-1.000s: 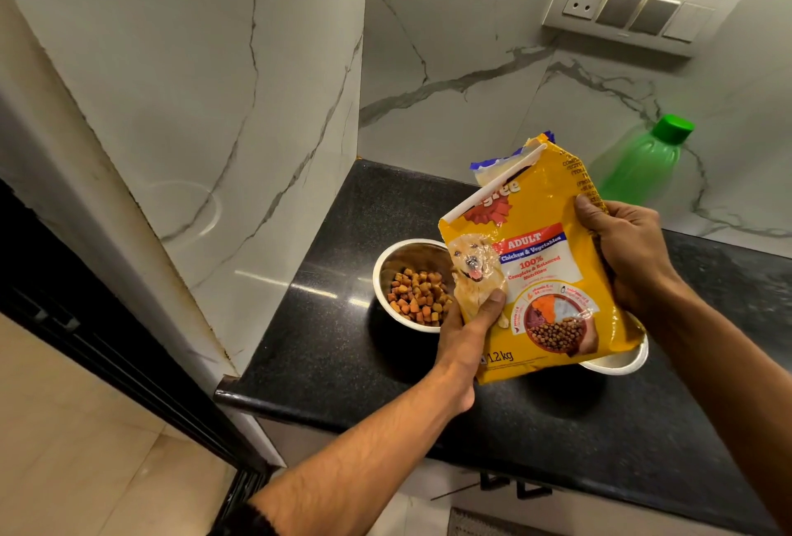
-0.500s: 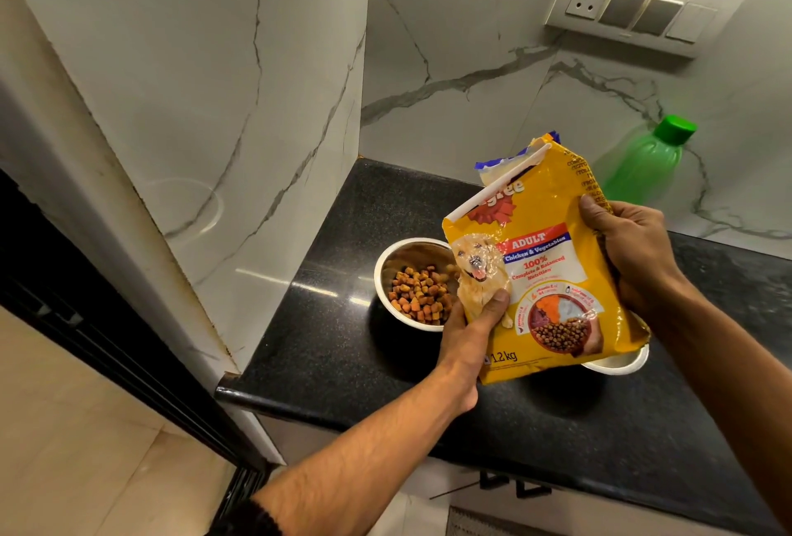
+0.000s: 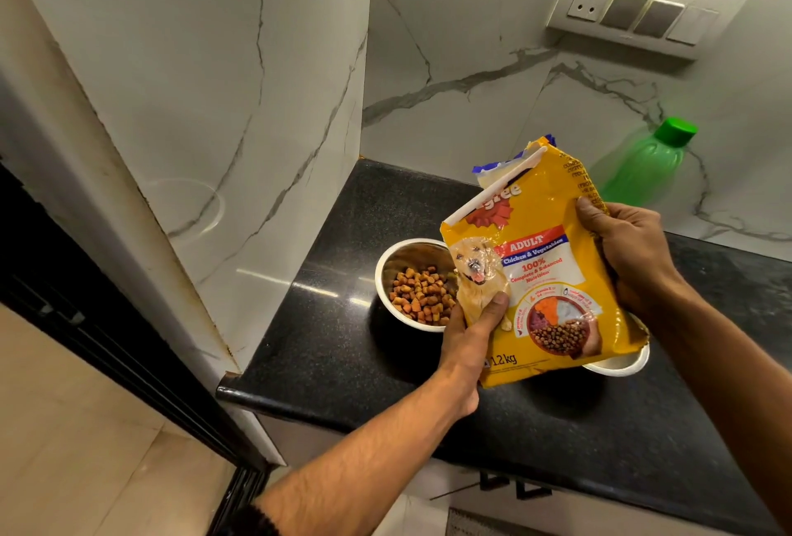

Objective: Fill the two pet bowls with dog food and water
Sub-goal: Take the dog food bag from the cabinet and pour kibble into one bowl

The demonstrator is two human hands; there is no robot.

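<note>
A yellow dog food bag (image 3: 541, 274) is held up over the black counter (image 3: 325, 347), its open top tilted away and to the left. My left hand (image 3: 469, 332) grips the bag's lower left edge. My right hand (image 3: 625, 248) grips its right side. A steel bowl (image 3: 396, 265) left of the bag holds a heap of brown kibble (image 3: 422, 293). Behind the bag's lower right corner, only the white rim of a second bowl (image 3: 617, 366) shows; its contents are hidden. A green water bottle (image 3: 647, 164) with a green cap stands at the back by the wall.
Marble walls close the counter on the left and at the back. A switch panel with a socket (image 3: 643, 10) is mounted high on the back wall. The counter's front edge drops to a tiled floor (image 3: 85, 428) on the left, beside a dark door frame.
Both hands and the bag have barely moved, drifting slightly right and down. The kibble in the left bowl looks unchanged.
</note>
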